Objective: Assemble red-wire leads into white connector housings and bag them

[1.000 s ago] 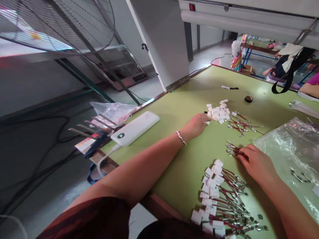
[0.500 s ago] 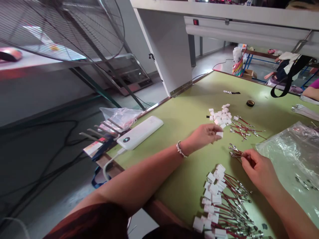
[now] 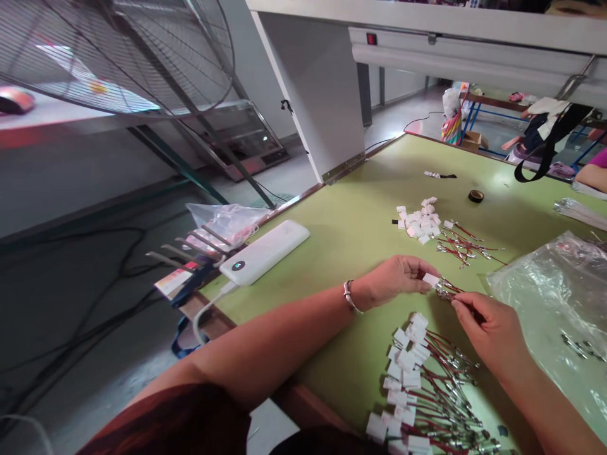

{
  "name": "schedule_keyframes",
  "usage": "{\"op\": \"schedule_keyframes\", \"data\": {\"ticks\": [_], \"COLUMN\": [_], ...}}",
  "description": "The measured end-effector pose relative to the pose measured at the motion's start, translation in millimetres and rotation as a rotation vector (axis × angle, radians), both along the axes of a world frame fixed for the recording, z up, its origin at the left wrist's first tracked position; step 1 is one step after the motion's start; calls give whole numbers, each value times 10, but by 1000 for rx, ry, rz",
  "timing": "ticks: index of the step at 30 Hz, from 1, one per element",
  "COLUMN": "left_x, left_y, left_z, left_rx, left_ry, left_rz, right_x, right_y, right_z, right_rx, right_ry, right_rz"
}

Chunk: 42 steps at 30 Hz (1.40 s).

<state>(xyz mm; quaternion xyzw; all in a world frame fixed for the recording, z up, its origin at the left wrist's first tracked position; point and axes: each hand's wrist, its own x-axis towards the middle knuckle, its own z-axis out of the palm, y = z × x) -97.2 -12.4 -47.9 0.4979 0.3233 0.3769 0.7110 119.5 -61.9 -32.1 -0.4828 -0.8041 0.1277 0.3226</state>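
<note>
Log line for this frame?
left hand: pinches white connector | right hand: holds red wires | finished pile near

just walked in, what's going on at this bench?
A person at a green table pinches a small white connector in the left hand and red wires with metal ends in the right hand, the two held together. Finished wired connectors lie nearer; loose white connectors farther out.
</note>
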Motion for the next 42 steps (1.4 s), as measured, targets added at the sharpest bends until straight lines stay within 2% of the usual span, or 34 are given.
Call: {"op": "schedule_keyframes", "data": {"ticks": [5,10,12,15,19,22,29,32,37,42], "left_x": [-20,-38,-35,-15,5,-6,-58,-47,22,76], "left_y": [2,14,21,19,0,-2,2,-6,-55,-102], "left_z": [11,33,28,12,7,14,9,10,45,47], "left_rx": [-9,11,16,16,-22,-54,-155,-145,-25,5], "left_ry": [46,35,92,152,60,34,-24,3,196,288], "left_rz": [-35,-117,-120,-106,-134,-153,-333,-329,-242,-250], "right_x": [44,75,68,48,48,65,85,83,40,-13], "right_y": [15,47,49,43,51,70,86,75,21,-43], "right_z": [-28,-23,-25,-45,-88,-102,-50,-57,-114,-209], "right_rx": [173,407,441,377,261,230,138,211,442,309], "right_ry": [-78,-298,-332,-290,-272,-255,-116,-209,-415,-387], "right_rz": [10,29,33,52,81,108,237,226,134,110]}}
